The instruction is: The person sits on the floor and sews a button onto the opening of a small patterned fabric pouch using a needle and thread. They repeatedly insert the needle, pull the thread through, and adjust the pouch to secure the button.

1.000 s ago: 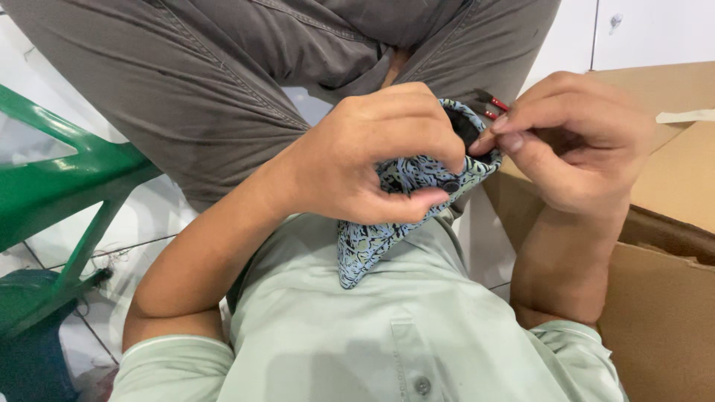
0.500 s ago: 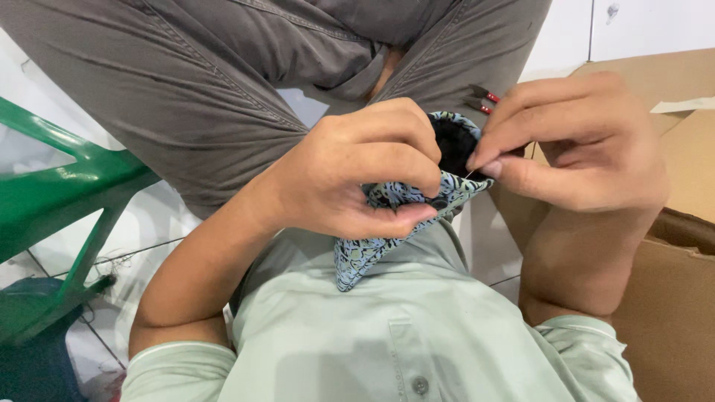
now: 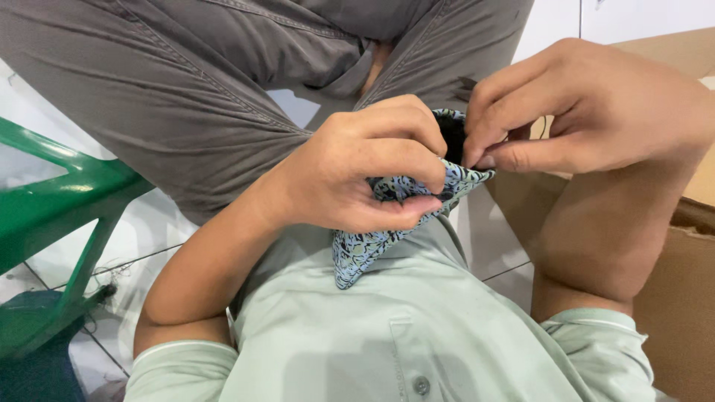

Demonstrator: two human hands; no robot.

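Trousers: grey cotton trousers (image 3: 186, 89) fill the top of the view, beyond both sets of fingers, knees spread apart.
Shirt: pale green buttoned shirt (image 3: 387, 335) lies below the fingers, nearest the camera, with short sleeves on both arms.
Box: brown cardboard box (image 3: 681, 298) stands to the right of the right hand's fingers, behind the right forearm.
Chair: green plastic chair frame (image 3: 67, 208) stands well to the left of the left hand's fingers, on the white tiled floor (image 3: 149, 238).
Left hand: left hand (image 3: 357, 167) is curled shut around the cloth, its fingers (image 3: 406, 160) folded over the top and the thumb pressed underneath.
Right hand: right hand (image 3: 588, 108) meets the left one at the cloth's upper edge; its fingers (image 3: 495, 112) are narrow, thumb and forefinger pinched on the rim.
Cloth: blue and black patterned fabric pouch (image 3: 372, 246) is bunched inside the left fingers, one corner hanging down below them onto the shirt, its dark opening facing the right fingers.
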